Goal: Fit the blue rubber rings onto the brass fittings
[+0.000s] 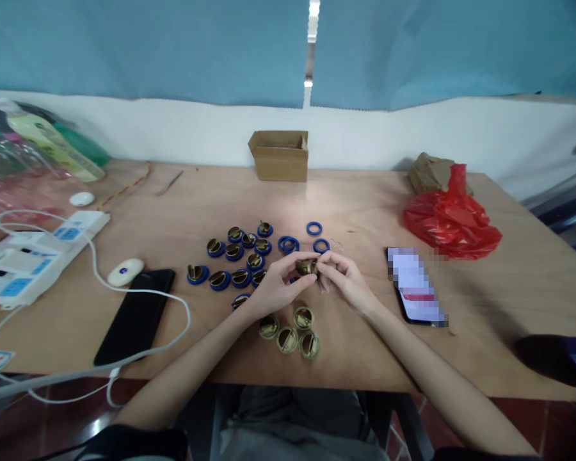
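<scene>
My left hand is closed round a small round brass-coloured metal piece, thumb below and fingers above. From the other side, the fingertips of my right hand pinch at the edge of this same piece and partly hide it. Just beyond my hands lie several loose blue rings. On the left, several brass pieces with a blue ring around their base sit in a loose group. Nearer to me are several similar brass pieces with no blue ring showing.
An open cardboard box stands at the back. To the right are a lit phone and a red plastic bag. On the left lie a dark phone, a white power strip with cables, tweezers and a bottle.
</scene>
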The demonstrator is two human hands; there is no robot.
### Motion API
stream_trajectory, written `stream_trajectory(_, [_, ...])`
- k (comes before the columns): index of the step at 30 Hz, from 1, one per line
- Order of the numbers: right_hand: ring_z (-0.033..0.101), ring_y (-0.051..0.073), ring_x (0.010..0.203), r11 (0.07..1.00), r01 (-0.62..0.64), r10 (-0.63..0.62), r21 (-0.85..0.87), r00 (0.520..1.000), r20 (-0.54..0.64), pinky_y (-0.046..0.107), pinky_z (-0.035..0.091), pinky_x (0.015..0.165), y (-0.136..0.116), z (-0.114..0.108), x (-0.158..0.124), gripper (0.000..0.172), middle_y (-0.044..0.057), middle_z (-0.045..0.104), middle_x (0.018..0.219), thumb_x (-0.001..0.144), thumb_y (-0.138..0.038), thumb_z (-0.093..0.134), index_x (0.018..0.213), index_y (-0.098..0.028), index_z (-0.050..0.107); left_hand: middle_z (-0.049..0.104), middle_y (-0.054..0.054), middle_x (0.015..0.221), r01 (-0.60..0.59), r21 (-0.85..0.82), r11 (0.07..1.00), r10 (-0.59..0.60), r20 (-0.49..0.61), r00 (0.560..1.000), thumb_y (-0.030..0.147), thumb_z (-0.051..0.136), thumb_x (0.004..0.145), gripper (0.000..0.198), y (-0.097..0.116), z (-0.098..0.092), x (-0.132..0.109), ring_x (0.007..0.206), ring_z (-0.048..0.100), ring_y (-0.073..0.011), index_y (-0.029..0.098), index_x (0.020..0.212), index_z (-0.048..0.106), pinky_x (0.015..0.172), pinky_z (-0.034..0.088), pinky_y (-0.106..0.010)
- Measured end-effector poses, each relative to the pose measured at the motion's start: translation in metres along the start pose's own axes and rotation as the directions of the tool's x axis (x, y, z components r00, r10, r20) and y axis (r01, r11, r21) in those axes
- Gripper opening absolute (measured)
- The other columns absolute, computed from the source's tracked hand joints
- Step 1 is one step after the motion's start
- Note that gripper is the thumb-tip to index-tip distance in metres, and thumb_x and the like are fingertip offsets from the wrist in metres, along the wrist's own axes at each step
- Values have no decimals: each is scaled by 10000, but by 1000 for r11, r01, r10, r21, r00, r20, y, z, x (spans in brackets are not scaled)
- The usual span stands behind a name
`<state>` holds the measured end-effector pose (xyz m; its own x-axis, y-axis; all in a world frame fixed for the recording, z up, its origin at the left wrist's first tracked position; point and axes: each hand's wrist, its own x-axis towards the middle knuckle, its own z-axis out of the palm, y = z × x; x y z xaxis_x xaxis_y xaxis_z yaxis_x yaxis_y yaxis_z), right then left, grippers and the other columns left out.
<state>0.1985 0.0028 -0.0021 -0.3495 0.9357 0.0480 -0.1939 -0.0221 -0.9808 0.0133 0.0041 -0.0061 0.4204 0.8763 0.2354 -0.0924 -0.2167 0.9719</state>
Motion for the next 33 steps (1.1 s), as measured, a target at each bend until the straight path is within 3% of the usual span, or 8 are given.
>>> stream_trajectory(33, [495,102,470,1000,2,-2,0,1000,4,259,406,539,1,0,1,266,-79,532,514,922,-429,681,812,-211,576,708,-112,1261,-1,-16,1000,1,-3,1000,214,693,895,381,-1,0,0,1138,686,-219,204,1274,652,989,557,-358])
